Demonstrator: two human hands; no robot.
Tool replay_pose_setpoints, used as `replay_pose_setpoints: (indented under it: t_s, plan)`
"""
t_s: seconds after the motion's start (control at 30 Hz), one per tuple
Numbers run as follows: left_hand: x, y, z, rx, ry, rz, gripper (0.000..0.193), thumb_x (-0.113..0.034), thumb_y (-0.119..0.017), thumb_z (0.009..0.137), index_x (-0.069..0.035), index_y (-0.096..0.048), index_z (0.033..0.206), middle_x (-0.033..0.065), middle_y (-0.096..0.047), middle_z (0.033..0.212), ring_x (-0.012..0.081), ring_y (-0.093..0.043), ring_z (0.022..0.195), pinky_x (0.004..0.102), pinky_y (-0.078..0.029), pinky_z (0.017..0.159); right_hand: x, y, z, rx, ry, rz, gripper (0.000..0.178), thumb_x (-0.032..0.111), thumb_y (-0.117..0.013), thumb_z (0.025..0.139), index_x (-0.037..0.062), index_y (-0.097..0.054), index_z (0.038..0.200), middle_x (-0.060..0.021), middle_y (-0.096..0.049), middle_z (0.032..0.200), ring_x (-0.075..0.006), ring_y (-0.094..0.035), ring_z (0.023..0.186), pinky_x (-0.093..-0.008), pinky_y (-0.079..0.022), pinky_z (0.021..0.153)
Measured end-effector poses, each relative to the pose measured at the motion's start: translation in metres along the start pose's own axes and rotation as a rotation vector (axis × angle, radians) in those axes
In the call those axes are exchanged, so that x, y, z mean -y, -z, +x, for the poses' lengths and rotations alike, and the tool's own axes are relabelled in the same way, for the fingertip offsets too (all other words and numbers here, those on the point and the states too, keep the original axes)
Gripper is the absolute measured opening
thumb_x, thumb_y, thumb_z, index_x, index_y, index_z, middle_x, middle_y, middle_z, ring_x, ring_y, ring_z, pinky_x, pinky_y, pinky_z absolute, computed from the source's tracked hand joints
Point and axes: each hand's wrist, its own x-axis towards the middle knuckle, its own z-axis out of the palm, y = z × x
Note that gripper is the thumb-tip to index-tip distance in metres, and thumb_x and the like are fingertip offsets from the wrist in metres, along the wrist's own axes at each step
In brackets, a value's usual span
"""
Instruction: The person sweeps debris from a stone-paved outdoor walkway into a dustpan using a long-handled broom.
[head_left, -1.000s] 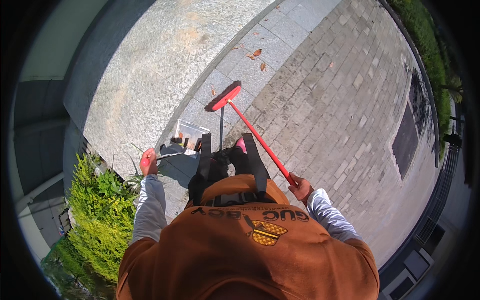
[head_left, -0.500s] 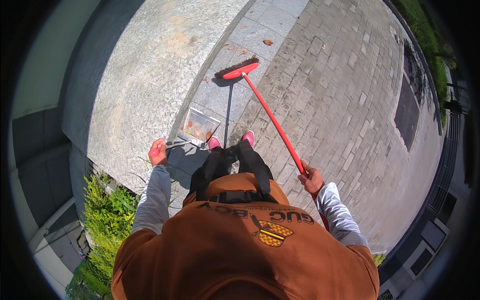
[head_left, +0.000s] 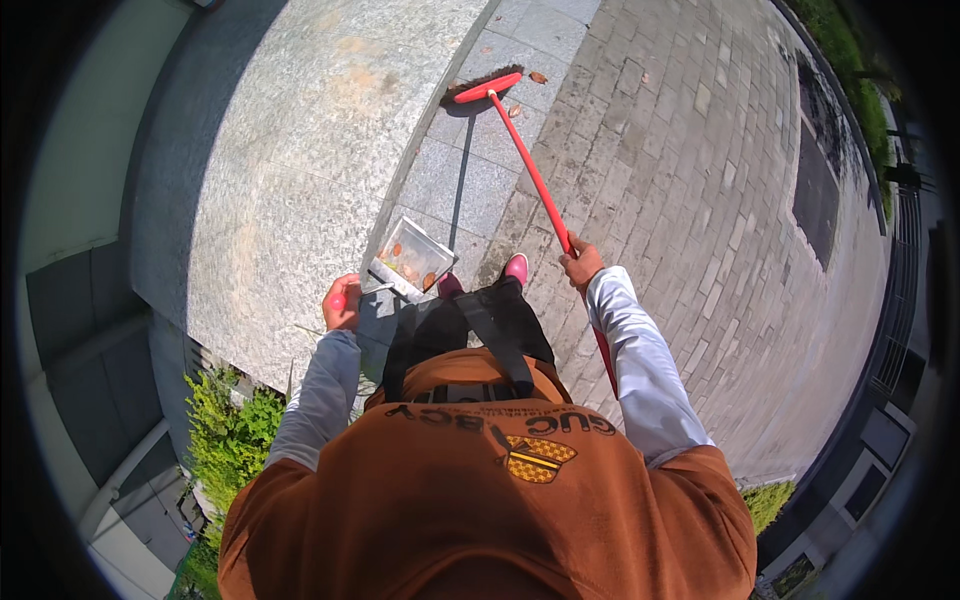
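Sunlit brick paving (head_left: 680,180) spreads right of the clear dustpan (head_left: 426,243), while granite slabs (head_left: 440,175) run on beyond it. Fingers of the left hand (head_left: 342,312), just left of the pan, are wrapped around its pink grip (head_left: 338,300); the right hand (head_left: 581,264), right of it, is curled around the red broom's pole (head_left: 535,175). Judging by the brown leaves (head_left: 430,280) inside the pan, collecting is partly done; loose leaves (head_left: 538,77) beside the broom head (head_left: 488,88), well beyond the pan, remain. One pink shoe (head_left: 450,285) crowds the pan's right edge; pale stone (head_left: 310,130) borders its left.
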Motion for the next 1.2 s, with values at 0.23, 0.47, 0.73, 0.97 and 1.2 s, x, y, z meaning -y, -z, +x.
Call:
replay_pose_setpoints:
  t_s: [0.23,0.47,0.73,0.97,1.2]
  plan:
    - [0.025,-0.005,0.017,-0.017,0.063,0.002,0.016,-0.010,-0.056,0.081,-0.005,-0.059,0.097,-0.0024,-0.054,0.073,0.0041,-0.045,0.063,0.0189,-0.038,0.058,-0.061,0.032,-0.155,0.116,-0.219,0.300,0.058,0.002,-0.053,0.077,0.0087,-0.034,0.132,0.0014,-0.047,0.061,-0.0069,-0.040,0.047,-0.0231,-0.032,0.042]
    - [0.008,-0.032,0.043,0.051,0.021,0.049,0.018,-0.013,-0.056,0.081,-0.005,-0.058,0.096,-0.0034,-0.055,0.071,0.0038,-0.046,0.063,0.0184,-0.038,0.057,-0.090,0.022,-0.141,0.004,-0.288,0.366,0.057,0.004,-0.054,0.077,0.0117,-0.036,0.131,-0.0007,-0.046,0.057,-0.0081,-0.038,0.041,-0.0241,-0.029,0.036]
    - [-0.066,-0.102,0.106,-0.022,-0.055,0.112,0.014,-0.005,-0.056,0.081,-0.004,-0.059,0.095,-0.0040,-0.053,0.070,0.0036,-0.045,0.061,0.0180,-0.038,0.056,-0.017,0.082,0.012,0.057,-0.136,0.049,0.055,0.010,-0.054,0.078,0.0127,-0.037,0.130,-0.0035,-0.049,0.056,-0.0111,-0.044,0.042,-0.0274,-0.038,0.040]
    - [-0.084,-0.168,0.163,-0.165,-0.102,0.159,0.014,-0.006,-0.057,0.081,-0.004,-0.060,0.094,-0.0006,-0.057,0.071,0.0060,-0.049,0.064,0.0199,-0.041,0.059,-0.008,0.189,0.029,0.107,-0.158,0.377,0.056,0.007,-0.053,0.078,0.0183,-0.037,0.131,0.0000,-0.045,0.054,-0.0085,-0.038,0.039,-0.0248,-0.031,0.035]
    - [-0.093,-0.243,0.233,-0.244,-0.150,-0.018,0.014,-0.008,-0.058,0.081,-0.002,-0.059,0.094,0.0048,-0.061,0.080,0.0085,-0.056,0.072,0.0220,-0.044,0.065,0.054,0.234,0.208,0.032,-0.184,0.449,0.054,0.008,-0.051,0.077,0.0181,-0.037,0.128,-0.0019,-0.044,0.053,-0.0123,-0.040,0.038,-0.0285,-0.033,0.034]
